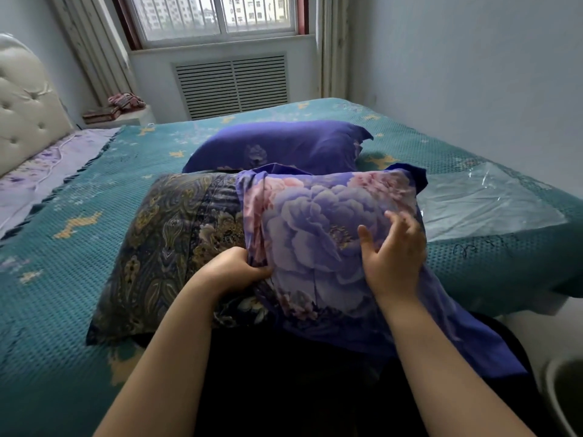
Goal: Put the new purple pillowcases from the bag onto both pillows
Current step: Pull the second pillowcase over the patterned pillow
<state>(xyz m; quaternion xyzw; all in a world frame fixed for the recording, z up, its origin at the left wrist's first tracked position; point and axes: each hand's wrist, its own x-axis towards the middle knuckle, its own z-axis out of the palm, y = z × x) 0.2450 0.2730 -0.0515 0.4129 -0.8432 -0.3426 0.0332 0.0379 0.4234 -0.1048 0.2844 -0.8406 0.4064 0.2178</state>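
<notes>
I am working the second purple pillowcase point(318, 228) onto the near pillow point(176, 244) in the centre of the frame. The case is covering the right-hand part of that pillow, its gathered mouth running down the middle, while the left-hand part is showing its dark paisley fabric uncovered. A loose tail of the case is hanging down toward the lower right, over the bed's edge.

My left hand point(233, 269) is gripping the bunched edge of the case at its mouth, fingers curled tight into the folds. My right hand point(394, 257) is lying on the flowered face of the case near the pillow's right end, fingers point(391, 222) spread apart and loosely bent, pressing the cloth and not pinching it as far as I can tell.

Behind, toward the upper middle, the other pillow point(277, 146) is lying fully dressed in purple, so I am judging one of the two done. What is left, by my reading, is drawing this case leftward over the bare paisley part and settling the corners.

To the right of the pillow the clear plastic bag point(479, 203) is lying flat and looking empty on the teal bedspread point(63, 241). Farther out, a padded headboard point(28, 99) is standing at the upper left, and a window point(217, 17) is sitting at the top above a slatted radiator cover point(230, 86).
</notes>
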